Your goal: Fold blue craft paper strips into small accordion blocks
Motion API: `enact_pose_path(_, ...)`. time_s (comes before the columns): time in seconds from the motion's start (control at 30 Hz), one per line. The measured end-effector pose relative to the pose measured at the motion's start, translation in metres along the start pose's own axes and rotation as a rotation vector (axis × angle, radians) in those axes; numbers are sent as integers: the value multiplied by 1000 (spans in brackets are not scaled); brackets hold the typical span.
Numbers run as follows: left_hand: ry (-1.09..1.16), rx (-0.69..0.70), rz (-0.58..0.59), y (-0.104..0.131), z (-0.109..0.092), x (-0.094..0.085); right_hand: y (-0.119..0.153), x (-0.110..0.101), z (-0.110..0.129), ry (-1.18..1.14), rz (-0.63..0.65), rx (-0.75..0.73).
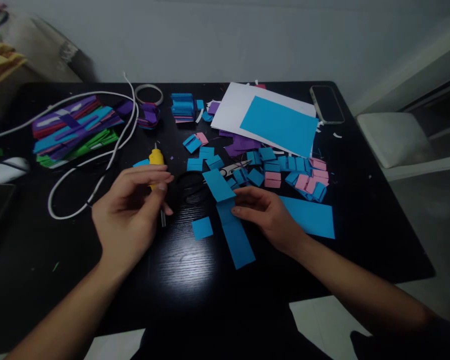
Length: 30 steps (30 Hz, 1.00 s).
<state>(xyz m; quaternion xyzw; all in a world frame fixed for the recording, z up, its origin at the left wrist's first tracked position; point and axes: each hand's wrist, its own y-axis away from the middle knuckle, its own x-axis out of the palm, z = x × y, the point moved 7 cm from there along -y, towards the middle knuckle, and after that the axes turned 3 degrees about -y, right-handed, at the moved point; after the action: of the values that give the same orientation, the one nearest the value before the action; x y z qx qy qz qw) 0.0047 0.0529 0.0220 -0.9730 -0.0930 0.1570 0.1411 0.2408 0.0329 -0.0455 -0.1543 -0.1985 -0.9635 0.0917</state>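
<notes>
My right hand (268,215) pinches a folded blue paper strip (238,242) near its middle; the upper part is bent over to the left and the lower part hangs toward me. My left hand (135,210) is raised to the left, fingers curled and apart from the strip. Beside and partly behind its fingers is a yellow glue gun (156,156), with a clear stick showing below; whether the fingers grip it is unclear. Between the hands lies a small blue square (202,228). Scissors (234,167) with black handles lie just beyond the strip.
Several blue and pink folded pieces (273,179) lie behind my right hand, with a blue sheet (311,216) beside it. Farther back are white paper (228,107), a phone (327,104) and a tape roll (149,93). A white cable (52,192) loops at left near coloured strips (75,127).
</notes>
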Motion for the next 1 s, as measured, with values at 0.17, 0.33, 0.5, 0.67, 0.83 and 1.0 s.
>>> enact_pose_path(0.17, -64, 102, -36, 0, -6, -6, 0, -1, 3, 23, -2, -22)
enact_pose_path(0.33, -166, 118, 111, 6, -9, 8, 2, 3, 6, 66, 23, -93)
enact_pose_path(0.5, 7, -186, 420, 25, 9, 40, 6, 13, 9, 117, 79, -166)
enact_pose_path(0.67, 73, -279, 522, 32, 11, 51, 10, 22, 10, 141, 142, -150)
enact_pose_path(0.83, 98, -290, 499, 29, 12, 48, 10, 22, 8, 149, 137, -126)
enact_pose_path(1.0, 67, -242, 488, 29, 11, 48, 10, 21, 7, 198, 131, -121)
